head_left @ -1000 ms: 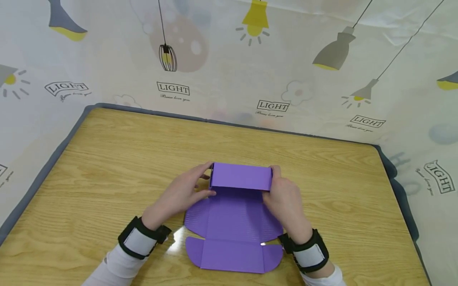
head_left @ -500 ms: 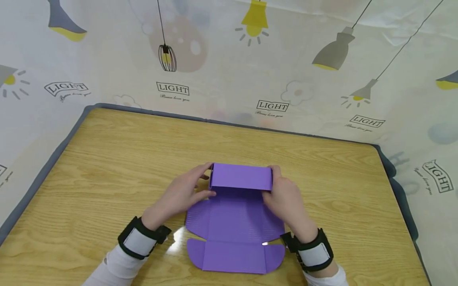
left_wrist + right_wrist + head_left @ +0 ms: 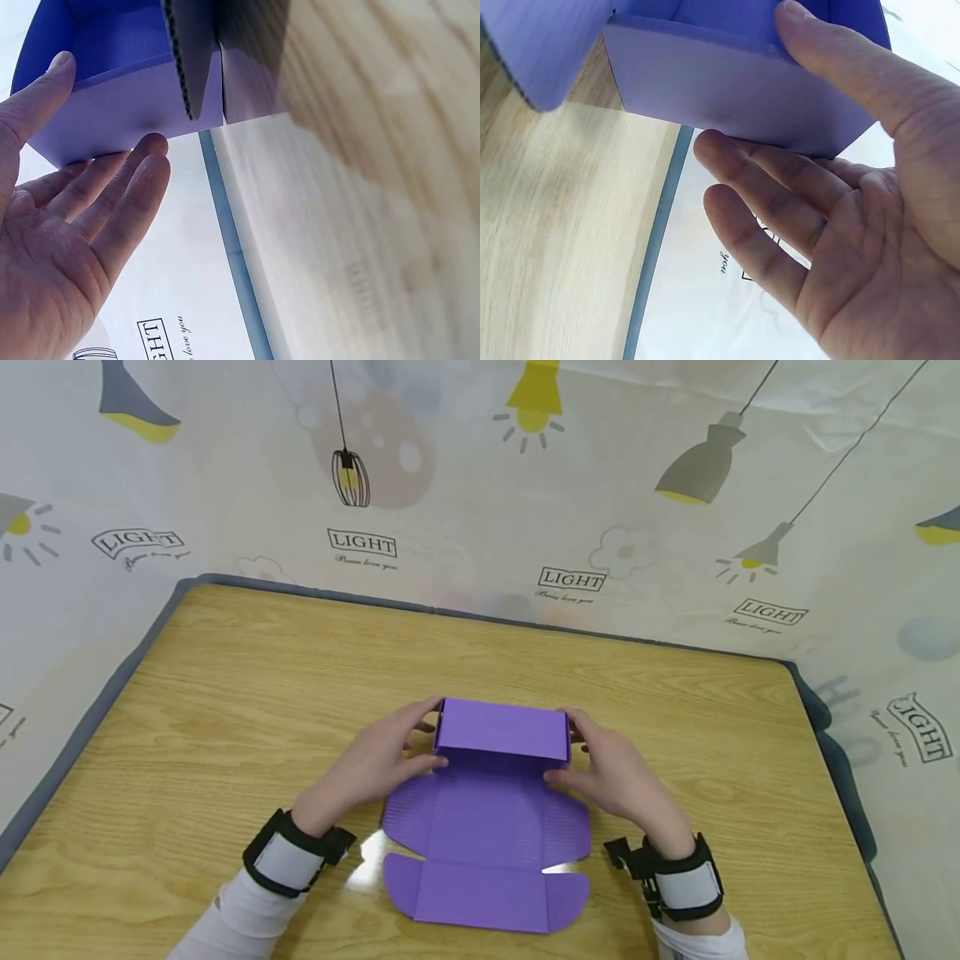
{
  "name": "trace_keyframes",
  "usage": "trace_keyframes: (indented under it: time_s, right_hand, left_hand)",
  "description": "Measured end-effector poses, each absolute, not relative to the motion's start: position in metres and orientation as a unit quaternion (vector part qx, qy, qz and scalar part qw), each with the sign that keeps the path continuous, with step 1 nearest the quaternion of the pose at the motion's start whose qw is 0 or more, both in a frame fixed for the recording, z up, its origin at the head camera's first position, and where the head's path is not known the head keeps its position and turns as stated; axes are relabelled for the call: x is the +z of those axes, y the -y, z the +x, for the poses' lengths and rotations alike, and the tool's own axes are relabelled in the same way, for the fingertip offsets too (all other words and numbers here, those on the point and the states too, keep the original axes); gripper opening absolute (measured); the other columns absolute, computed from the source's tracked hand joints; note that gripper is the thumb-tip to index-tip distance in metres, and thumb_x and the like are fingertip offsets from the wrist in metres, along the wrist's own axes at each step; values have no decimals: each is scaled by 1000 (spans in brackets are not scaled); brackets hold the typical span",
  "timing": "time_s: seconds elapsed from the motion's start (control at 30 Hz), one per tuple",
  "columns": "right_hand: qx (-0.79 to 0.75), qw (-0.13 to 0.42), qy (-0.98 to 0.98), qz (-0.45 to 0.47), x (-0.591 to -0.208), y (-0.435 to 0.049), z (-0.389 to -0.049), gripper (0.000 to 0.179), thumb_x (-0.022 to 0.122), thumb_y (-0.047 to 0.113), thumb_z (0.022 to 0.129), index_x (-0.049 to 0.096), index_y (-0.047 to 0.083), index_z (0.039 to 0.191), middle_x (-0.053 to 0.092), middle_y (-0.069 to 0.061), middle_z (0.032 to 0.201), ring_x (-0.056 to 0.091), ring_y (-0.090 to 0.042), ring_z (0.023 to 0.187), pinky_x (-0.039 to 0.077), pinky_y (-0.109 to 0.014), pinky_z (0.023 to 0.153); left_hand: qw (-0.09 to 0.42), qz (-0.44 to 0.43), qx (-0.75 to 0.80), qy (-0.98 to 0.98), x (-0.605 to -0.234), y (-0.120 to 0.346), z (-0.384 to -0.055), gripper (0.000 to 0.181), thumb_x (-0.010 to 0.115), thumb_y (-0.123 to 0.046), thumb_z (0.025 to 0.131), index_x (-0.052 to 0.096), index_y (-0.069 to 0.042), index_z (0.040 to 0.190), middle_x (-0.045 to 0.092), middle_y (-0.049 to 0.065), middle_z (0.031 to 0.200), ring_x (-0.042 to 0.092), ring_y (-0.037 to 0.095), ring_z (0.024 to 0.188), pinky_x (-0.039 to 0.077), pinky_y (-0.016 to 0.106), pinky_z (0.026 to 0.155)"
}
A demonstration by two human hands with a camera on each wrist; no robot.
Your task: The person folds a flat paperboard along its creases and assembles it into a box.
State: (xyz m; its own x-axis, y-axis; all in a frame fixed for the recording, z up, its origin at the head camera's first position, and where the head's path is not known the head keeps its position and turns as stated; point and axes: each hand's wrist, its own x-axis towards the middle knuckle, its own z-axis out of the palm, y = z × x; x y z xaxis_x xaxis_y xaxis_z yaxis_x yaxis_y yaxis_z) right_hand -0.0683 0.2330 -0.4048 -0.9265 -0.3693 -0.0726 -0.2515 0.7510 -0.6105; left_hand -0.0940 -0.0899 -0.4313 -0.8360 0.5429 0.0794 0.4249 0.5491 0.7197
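A purple cardboard box [image 3: 504,727] stands in the middle of the wooden table, its opening facing me. Its lid [image 3: 486,822] lies spread toward me, with rounded flaps [image 3: 567,828] at the sides. On the box's left end, my left hand [image 3: 372,756] holds the side wall [image 3: 124,112], thumb at the rim and fingers along the outside. My right hand [image 3: 618,775] holds the opposite end, thumb over the rim of the right wall [image 3: 705,82] and fingers lying outside it. Both wrist views show the box's inner faces only in part.
The wooden table [image 3: 262,693] has a dark grey edge strip [image 3: 432,611] at the back. Behind it hangs a pale backdrop [image 3: 465,485] printed with lamps, which also rises along both sides. Black straps [image 3: 288,853] sit around both wrists.
My right wrist has swung out to the right, and that hand's fingers have loosened from a closer grip. The box has shifted slightly left; my left hand has barely moved.
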Motion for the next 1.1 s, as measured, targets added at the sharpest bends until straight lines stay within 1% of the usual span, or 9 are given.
trace_keyframes:
  time_s: [0.17,0.23,0.4,0.47,0.6,0.7,0.8,0.93,1.1]
  right_hand:
    - [-312,93,-930,-168,-406,-233,-69,73,88,18,84,48,5,144,69,-13,122,67,-34,113,57,-52,92]
    - [-314,93,-930,-169,-407,-233,-69,73,88,17,84,48,6,143,69,-12,123,67,-34,113,57,-53,92]
    - [-317,93,-929,-165,-408,-230,-69,74,88,16,83,48,5,144,69,-12,124,67,-33,112,57,-52,92]
    - [-318,92,-929,-166,-408,-228,-69,76,88,16,83,46,4,145,68,-13,125,67,-34,112,57,-51,93]
    - [-320,92,-928,-165,-409,-225,-68,78,87,14,84,44,1,147,67,-16,127,67,-36,113,56,-52,95]
    - [-319,92,-930,-159,-410,-223,-68,77,87,14,84,44,1,148,67,-17,128,66,-37,114,55,-53,96]
    - [-318,92,-931,-157,-409,-222,-67,78,87,14,85,44,1,148,66,-18,129,64,-39,117,54,-54,98]
    - [-308,93,-935,-151,-409,-222,-67,85,88,15,83,40,1,153,64,-20,133,61,-40,122,51,-56,101]
    - [-279,102,-943,-148,-410,-224,-67,91,88,17,82,37,-2,155,59,-25,140,59,-43,124,50,-57,101]
  left_hand:
    - [84,273,389,-876,-432,90,-95,80,83,-17,90,39,-1,156,50,17,153,65,35,120,60,43,91]
    - [82,272,389,-876,-432,90,-95,81,83,-17,90,39,-1,156,51,18,151,63,35,122,58,45,94]
    - [73,279,420,-860,-432,93,-95,83,85,-17,88,40,-3,157,53,17,150,55,34,133,55,47,100]
    - [70,290,439,-848,-431,95,-96,80,85,-17,88,44,-6,156,52,15,151,52,32,136,54,47,102]
    - [59,306,443,-841,-429,97,-95,68,84,-21,89,55,-13,150,53,9,150,50,31,137,49,51,107]
    - [58,306,435,-845,-427,98,-95,64,84,-23,89,59,-16,147,53,8,149,50,31,137,46,53,109]
    - [58,304,433,-847,-426,98,-94,63,85,-23,89,60,-16,146,53,8,149,50,32,137,47,53,108]
    - [59,296,437,-847,-426,98,-94,63,85,-22,88,60,-14,145,55,9,147,53,31,133,50,51,105]
    - [45,276,446,-850,-426,99,-97,61,85,-20,88,60,-10,143,56,10,143,56,30,129,54,47,100]
